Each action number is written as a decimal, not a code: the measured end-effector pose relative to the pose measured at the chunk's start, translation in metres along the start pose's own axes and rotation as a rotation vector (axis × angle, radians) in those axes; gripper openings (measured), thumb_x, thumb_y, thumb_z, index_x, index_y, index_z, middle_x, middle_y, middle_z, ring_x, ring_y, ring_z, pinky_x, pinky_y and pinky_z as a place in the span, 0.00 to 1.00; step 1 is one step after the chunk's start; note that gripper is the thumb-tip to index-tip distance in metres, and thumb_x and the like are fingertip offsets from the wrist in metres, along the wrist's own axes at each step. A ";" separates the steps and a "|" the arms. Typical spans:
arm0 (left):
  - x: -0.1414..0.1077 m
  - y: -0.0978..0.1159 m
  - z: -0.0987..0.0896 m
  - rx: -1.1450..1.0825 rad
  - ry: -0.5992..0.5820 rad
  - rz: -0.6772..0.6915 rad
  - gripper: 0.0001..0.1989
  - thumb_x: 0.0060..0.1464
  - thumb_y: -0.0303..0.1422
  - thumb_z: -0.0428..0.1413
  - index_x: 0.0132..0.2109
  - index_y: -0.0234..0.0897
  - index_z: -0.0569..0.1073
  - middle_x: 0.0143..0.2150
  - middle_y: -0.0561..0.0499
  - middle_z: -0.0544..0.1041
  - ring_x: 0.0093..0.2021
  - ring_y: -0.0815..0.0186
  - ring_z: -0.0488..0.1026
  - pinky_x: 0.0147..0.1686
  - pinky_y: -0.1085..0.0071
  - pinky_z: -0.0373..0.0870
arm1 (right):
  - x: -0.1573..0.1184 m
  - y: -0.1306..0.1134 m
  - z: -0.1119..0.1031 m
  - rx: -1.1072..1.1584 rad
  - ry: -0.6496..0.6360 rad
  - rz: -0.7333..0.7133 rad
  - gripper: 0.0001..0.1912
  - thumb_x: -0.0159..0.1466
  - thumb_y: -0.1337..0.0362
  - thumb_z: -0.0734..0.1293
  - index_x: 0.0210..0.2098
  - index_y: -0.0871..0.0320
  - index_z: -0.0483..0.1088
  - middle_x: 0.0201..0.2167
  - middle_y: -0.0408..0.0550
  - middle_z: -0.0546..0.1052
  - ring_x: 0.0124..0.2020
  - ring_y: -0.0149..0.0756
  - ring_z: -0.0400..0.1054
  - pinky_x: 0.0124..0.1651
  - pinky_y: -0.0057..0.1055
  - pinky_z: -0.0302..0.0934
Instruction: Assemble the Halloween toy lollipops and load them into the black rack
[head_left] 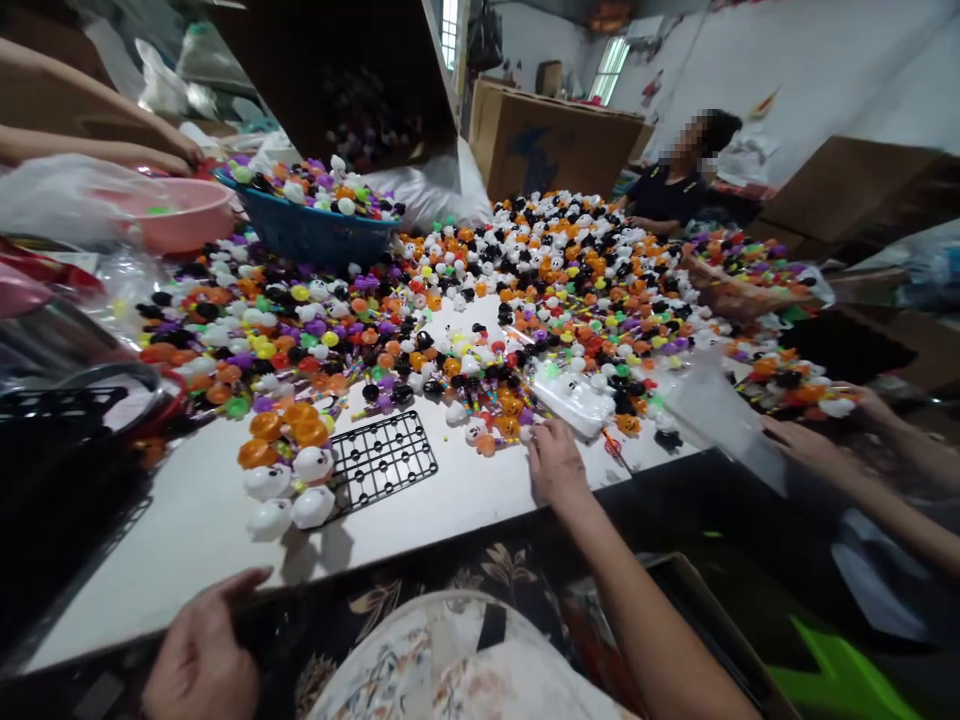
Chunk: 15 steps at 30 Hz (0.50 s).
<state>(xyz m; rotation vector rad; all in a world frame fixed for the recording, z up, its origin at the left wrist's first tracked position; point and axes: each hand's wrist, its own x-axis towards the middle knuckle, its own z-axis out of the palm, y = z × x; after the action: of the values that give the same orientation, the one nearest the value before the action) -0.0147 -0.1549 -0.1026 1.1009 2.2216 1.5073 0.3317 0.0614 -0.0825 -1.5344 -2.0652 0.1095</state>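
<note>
A black plastic grid rack (386,458) lies on the white tabletop. Orange pumpkin toys (300,424) and white ghost-like heads (311,490) stand in several places at its left end; the right part shows bare lattice. My left hand (206,650) is at the table's front edge, below the rack, its index finger stretched out and nothing in it. At the near side of the toy pile is my right hand (556,465), fingers bent together beside small white and orange toys (491,435). Its fingertips are partly hidden, so what they hold cannot be made out.
A big heap of small toys (555,250) covers the back. Behind it stand a blue basin (315,232) full of toys, a pink basin (180,215) and cardboard boxes (555,140). A clear plastic bag (720,410) lies right, near another person's hands (817,440). Another person (675,180) sits behind.
</note>
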 end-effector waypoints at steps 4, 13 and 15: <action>-0.013 0.006 0.011 0.073 -0.217 0.338 0.09 0.56 0.40 0.55 0.42 0.53 0.78 0.40 0.55 0.81 0.42 0.55 0.78 0.49 0.56 0.76 | -0.004 0.039 -0.001 -0.269 -0.113 0.015 0.11 0.66 0.68 0.60 0.43 0.61 0.72 0.41 0.59 0.70 0.44 0.47 0.64 0.46 0.40 0.63; -0.012 0.024 0.042 0.253 -0.253 0.758 0.14 0.59 0.23 0.55 0.51 0.36 0.73 0.44 0.44 0.78 0.46 0.61 0.74 0.48 0.62 0.75 | -0.003 -0.025 0.004 0.170 -0.175 0.036 0.09 0.67 0.64 0.57 0.41 0.58 0.67 0.34 0.52 0.75 0.33 0.40 0.69 0.37 0.34 0.60; -0.014 0.027 0.035 0.245 -0.185 0.770 0.14 0.57 0.21 0.56 0.50 0.36 0.72 0.42 0.45 0.78 0.44 0.62 0.74 0.47 0.62 0.75 | -0.005 -0.062 0.015 0.454 -0.295 0.083 0.09 0.67 0.60 0.58 0.40 0.56 0.66 0.32 0.48 0.76 0.30 0.38 0.69 0.34 0.32 0.61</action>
<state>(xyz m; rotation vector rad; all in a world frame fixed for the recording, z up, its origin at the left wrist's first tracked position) 0.0266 -0.1355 -0.0971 2.2528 1.9785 1.2827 0.2722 0.0389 -0.0733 -1.3755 -2.0059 0.8211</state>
